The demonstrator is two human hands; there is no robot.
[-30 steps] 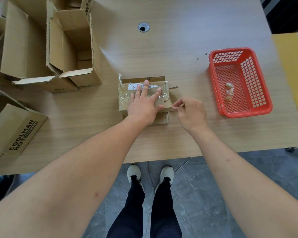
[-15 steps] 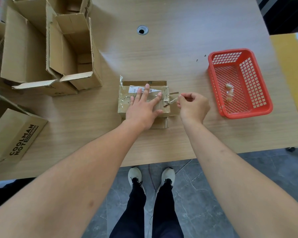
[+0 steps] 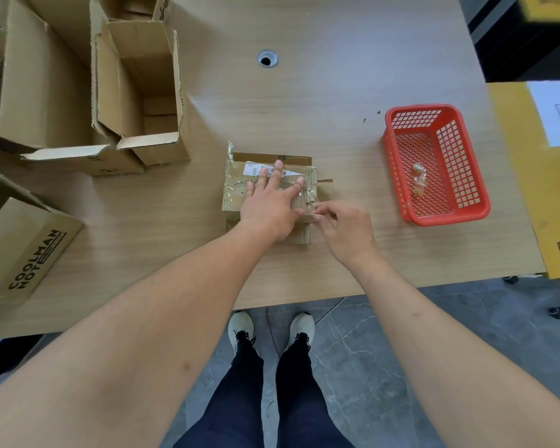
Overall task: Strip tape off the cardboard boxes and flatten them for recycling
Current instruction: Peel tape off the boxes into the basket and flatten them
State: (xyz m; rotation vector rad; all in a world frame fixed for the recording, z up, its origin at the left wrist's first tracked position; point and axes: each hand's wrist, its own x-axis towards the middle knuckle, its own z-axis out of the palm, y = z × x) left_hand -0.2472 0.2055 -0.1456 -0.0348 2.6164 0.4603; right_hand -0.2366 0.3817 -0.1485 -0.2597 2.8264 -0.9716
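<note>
A small flattened cardboard box [image 3: 236, 189], covered in clear tape [image 3: 307, 194] and bearing a white label, lies at the middle of the wooden table [image 3: 304, 108]. My left hand [image 3: 269, 205] presses flat on top of it with the fingers spread. My right hand [image 3: 346, 231] is at the box's near right corner. Its curled fingertips pinch the tape at that edge, next to my left thumb. A thin cardboard sliver sticks out from the box's right side.
A red plastic basket [image 3: 479, 211] holding crumpled tape scraps [image 3: 418, 179] stands to the right. Several open cardboard boxes [image 3: 143, 92] crowd the table's far left, and a printed box [image 3: 29, 253] lies at the near left. A yellow surface [image 3: 530, 189] adjoins the right edge.
My right hand, which had pulled a tape strip out to the right, has come back to the box's near right corner. My left hand stays pressed on the box.
</note>
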